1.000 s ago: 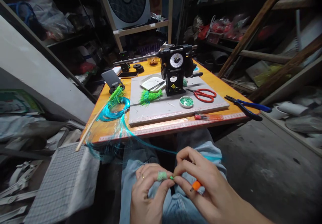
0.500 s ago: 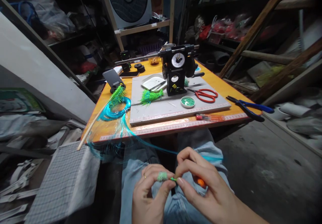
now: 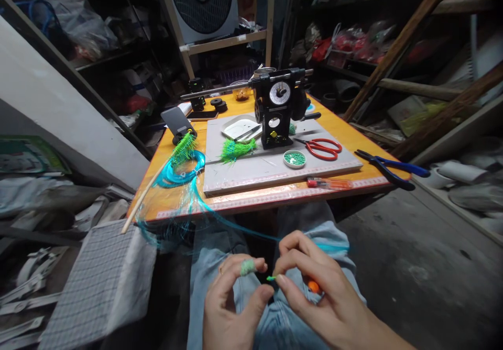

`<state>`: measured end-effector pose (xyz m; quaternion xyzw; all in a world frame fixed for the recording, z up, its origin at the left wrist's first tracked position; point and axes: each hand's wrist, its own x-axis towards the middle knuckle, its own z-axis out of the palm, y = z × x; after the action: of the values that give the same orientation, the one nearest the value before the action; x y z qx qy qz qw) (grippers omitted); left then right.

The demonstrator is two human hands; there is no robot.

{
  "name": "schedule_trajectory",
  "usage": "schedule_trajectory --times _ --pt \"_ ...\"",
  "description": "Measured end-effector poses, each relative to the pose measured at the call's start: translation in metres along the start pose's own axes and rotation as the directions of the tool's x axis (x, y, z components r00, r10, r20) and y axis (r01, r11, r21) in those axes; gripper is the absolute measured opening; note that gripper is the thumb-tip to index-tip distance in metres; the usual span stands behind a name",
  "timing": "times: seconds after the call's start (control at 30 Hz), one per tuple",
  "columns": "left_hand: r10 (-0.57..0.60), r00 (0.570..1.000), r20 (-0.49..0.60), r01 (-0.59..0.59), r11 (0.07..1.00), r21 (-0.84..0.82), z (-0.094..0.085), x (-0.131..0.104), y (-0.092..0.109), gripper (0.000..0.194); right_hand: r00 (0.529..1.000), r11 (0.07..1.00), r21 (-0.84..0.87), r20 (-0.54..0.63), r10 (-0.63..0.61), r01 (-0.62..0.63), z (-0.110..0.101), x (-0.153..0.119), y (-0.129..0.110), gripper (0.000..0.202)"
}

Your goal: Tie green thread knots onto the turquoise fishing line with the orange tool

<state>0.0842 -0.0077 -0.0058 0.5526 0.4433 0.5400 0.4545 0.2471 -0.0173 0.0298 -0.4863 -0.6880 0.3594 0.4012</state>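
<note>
Between the thumb and forefinger of my right hand (image 3: 314, 282) I pinch a tiny bright green piece (image 3: 271, 278), too small to name surely. An orange-tipped tool (image 3: 314, 286) sits in the palm of that same hand, its shaft mostly hidden by the fingers. My left hand (image 3: 238, 300) is beside it, thumb and forefinger apart around a small gap, with nothing held between them. Pale green wrap (image 3: 248, 267) covers part of its forefinger. Both hands are above my lap in blue jeans (image 3: 214, 282). A blue strand bundle (image 3: 236, 227) runs from the table across my legs.
On the orange table (image 3: 334, 114) a board (image 3: 251, 177) carries a black winding device (image 3: 277, 124), red-handled scissors (image 3: 324, 149), a dish of green beads (image 3: 294, 159) and green bristly pieces (image 3: 237, 151). Blue-handled pliers (image 3: 387, 169) overhang the right edge. A wooden stick (image 3: 147, 198) overhangs the left front edge.
My left thumb and forefinger have parted and let go of the small green piece. My right hand keeps it pinched, almost in the same spot.
</note>
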Motion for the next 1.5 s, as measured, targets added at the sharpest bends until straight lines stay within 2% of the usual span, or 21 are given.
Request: schedule_trajectory --times 0.07,0.2,0.27,0.43,0.57,0.7,0.9,1.0,1.13,1.27,1.4,1.5 --pt "0.023 1.0 0.013 -0.023 1.0 0.013 -0.002 0.001 0.001 0.013 1.0 1.0 0.001 0.007 0.005 -0.005 0.0 0.0 0.0 0.011" --pt "0.11 0.984 0.141 -0.122 0.99 0.077 -0.003 0.005 0.0 0.022 0.999 0.999 -0.028 0.006 -0.036 0.036 0.001 0.0 0.0 0.012" --pt "0.139 0.982 0.126 -0.151 0.984 0.093 -0.003 0.006 -0.001 0.025 0.998 0.996 -0.053 0.004 -0.069 0.069 0.002 0.0 0.0 0.013" --pt "0.111 0.98 0.166 -0.136 0.979 0.15 -0.004 0.006 0.0 0.021 0.994 0.988 -0.109 0.016 -0.112 0.113 0.002 0.0 0.001 0.015" --pt "0.078 0.994 0.074 -0.087 0.986 0.139 -0.006 0.007 0.004 0.016 0.993 0.983 -0.139 0.024 -0.115 0.117 -0.001 0.001 0.001 0.015" --pt "0.126 0.983 0.13 -0.151 0.967 0.203 -0.005 0.007 0.002 0.019 0.991 0.981 -0.142 0.039 -0.128 0.133 -0.001 0.003 0.0 0.014" --pt "0.182 0.982 0.059 -0.191 0.935 0.3 0.004 0.004 -0.004 0.02 0.988 0.983 -0.106 0.045 -0.146 0.15 0.002 0.002 0.002 0.013" --pt "0.152 0.986 0.066 -0.164 0.957 0.238 0.006 0.003 -0.004 0.02 0.989 0.984 -0.11 0.046 -0.139 0.143 0.003 0.002 0.002 0.012" --pt "0.076 0.997 0.032 -0.076 0.997 0.007 0.005 0.002 -0.002 0.018 0.99 0.982 -0.133 0.048 -0.129 0.135 0.004 0.005 -0.002 0.013" --pt "0.165 0.986 0.01 -0.165 0.983 0.08 -0.004 0.005 0.001 0.02 0.981 0.971 -0.144 0.067 -0.182 0.19 0.007 0.013 -0.007 0.016" --pt "0.199 0.979 0.042 -0.2 0.979 0.036 -0.02 0.008 0.004 0.022 0.971 0.966 -0.12 0.098 -0.216 0.227 0.015 0.022 -0.012 0.021" --pt "0.222 0.972 -0.078 -0.215 0.973 0.087 -0.036 0.007 0.007 0.018 0.95 0.957 -0.079 0.165 -0.265 0.281 0.025 0.035 -0.021 0.025"
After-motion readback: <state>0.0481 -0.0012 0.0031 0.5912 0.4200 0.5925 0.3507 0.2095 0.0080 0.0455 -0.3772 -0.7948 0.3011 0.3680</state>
